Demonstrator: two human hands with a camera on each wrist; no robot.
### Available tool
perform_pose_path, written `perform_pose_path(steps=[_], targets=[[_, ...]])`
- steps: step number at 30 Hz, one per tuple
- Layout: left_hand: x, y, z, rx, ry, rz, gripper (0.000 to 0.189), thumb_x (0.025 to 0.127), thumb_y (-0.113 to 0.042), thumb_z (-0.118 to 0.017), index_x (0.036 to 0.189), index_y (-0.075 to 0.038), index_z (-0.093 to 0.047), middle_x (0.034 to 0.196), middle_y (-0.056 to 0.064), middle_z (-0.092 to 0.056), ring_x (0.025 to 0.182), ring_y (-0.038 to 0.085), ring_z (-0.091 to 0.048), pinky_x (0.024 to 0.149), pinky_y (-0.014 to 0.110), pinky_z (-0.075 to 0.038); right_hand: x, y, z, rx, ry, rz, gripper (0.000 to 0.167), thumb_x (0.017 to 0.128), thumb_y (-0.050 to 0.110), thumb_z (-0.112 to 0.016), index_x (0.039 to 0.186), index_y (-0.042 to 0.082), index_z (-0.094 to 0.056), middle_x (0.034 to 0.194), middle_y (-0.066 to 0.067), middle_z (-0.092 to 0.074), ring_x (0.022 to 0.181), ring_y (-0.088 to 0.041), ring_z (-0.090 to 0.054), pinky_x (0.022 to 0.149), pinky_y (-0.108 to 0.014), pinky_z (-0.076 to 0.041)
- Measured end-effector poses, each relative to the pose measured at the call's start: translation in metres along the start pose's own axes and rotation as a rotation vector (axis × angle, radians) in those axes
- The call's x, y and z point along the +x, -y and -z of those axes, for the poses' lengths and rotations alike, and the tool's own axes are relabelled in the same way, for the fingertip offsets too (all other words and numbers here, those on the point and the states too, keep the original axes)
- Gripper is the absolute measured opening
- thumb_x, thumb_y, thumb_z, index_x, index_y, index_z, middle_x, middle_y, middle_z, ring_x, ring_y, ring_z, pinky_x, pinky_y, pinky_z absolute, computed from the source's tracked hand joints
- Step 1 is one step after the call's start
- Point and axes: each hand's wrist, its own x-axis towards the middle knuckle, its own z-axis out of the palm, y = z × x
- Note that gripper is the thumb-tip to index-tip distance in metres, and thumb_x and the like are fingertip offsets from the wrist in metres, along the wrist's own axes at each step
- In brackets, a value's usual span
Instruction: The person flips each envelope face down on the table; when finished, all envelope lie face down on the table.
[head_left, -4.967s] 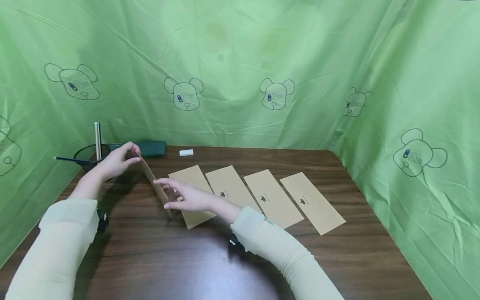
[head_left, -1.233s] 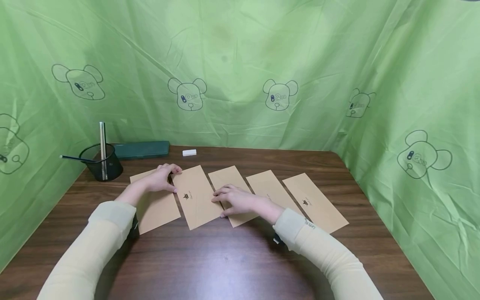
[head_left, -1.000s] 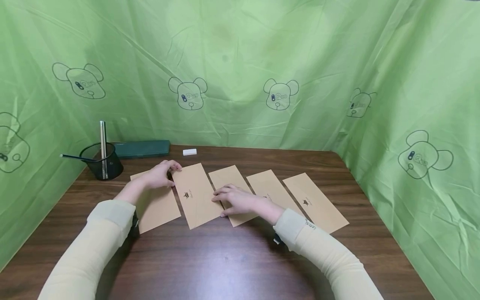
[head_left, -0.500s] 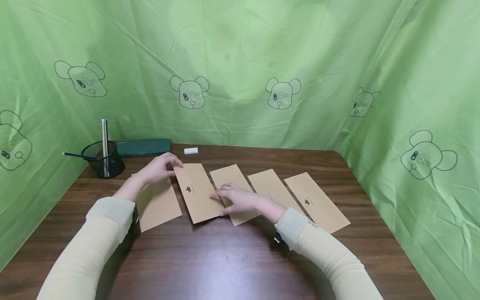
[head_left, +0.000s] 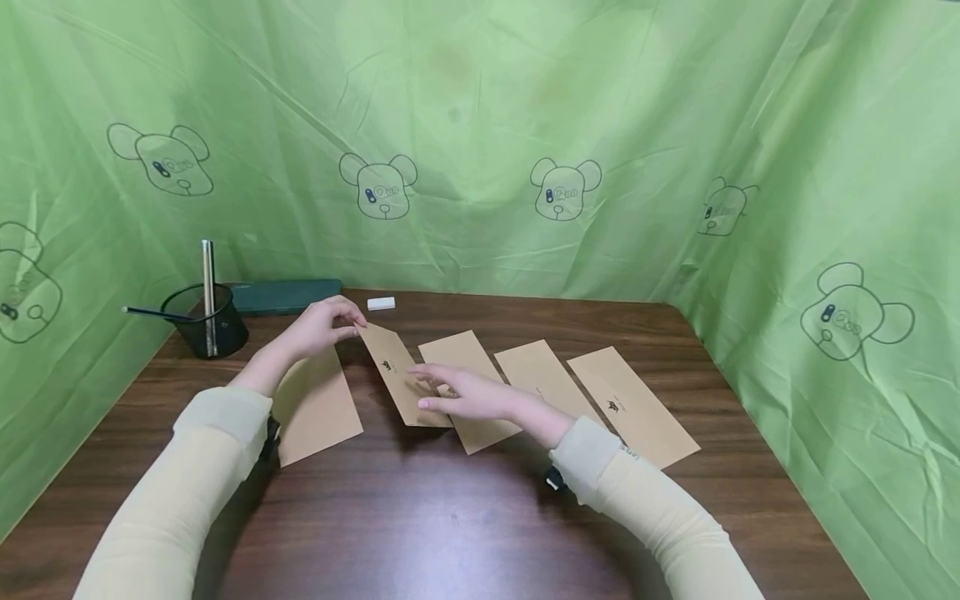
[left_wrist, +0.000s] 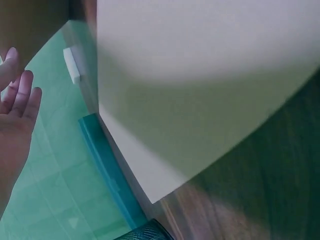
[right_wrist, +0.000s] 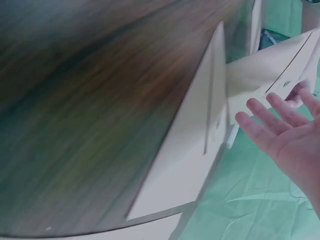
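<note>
My left hand [head_left: 318,327] pinches the far left corner of a kraft-paper envelope [head_left: 397,379] with a small black crown print. That envelope is tilted up off the table, its left edge raised. Close by its right side, my right hand [head_left: 476,393] has its fingers spread over the printed face; the right wrist view shows those fingers nearly straight. A plain-faced envelope [head_left: 318,412] lies flat to the left, partly under the left forearm. Further right lie a partly covered envelope [head_left: 457,346], another envelope [head_left: 551,379] and a crown-printed envelope [head_left: 633,408].
A black mesh pen holder [head_left: 213,333] with pens stands at the far left of the wooden table [head_left: 450,517]. Behind it lie a dark green case [head_left: 288,296] and a white eraser [head_left: 381,303]. Green curtains [head_left: 465,125] enclose the back and sides.
Five seconds ago both hands were at the leftmost envelope, standing on edge; it now lies flat, plain face up. Within the last second my left hand has lifted and tilted the second envelope.
</note>
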Motion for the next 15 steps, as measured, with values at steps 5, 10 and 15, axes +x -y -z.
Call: perform_pose_path(steps=[5, 10, 15], targets=[[0.004, -0.003, 0.002, -0.019, -0.023, 0.0, 0.008, 0.084, -0.004, -0.069, 0.089, -0.008, -0.065, 0.097, 0.009, -0.062, 0.089, 0.022, -0.06, 0.08, 0.041, -0.048, 0.003, 0.013, 0.001, 0.068, -0.023, 0.031, 0.062, 0.096, 0.035, -0.053, 0.149, 0.018, -0.025, 0.149, -0.005, -0.037, 0.125, -0.023, -0.05, 0.097, -0.037, -0.047], [0.01, -0.009, 0.007, -0.048, -0.031, -0.013, 0.007, 0.085, -0.003, -0.067, 0.09, -0.005, -0.062, 0.093, 0.009, -0.062, 0.088, 0.022, -0.06, 0.079, 0.04, -0.047, 0.004, 0.023, 0.004, 0.068, -0.033, 0.03, 0.06, 0.095, 0.034, -0.056, 0.147, 0.017, -0.031, 0.146, -0.002, -0.042, 0.115, -0.015, -0.057, 0.095, -0.029, -0.047], [0.015, -0.016, 0.014, -0.077, -0.034, 0.001, 0.01, 0.087, -0.008, -0.066, 0.091, -0.005, -0.058, 0.091, 0.008, -0.063, 0.088, 0.02, -0.062, 0.078, 0.036, -0.047, 0.005, 0.029, 0.008, 0.081, -0.041, 0.043, 0.054, 0.094, 0.028, -0.058, 0.142, 0.016, -0.037, 0.144, 0.0, -0.043, 0.11, -0.017, -0.061, 0.091, -0.027, -0.05]])
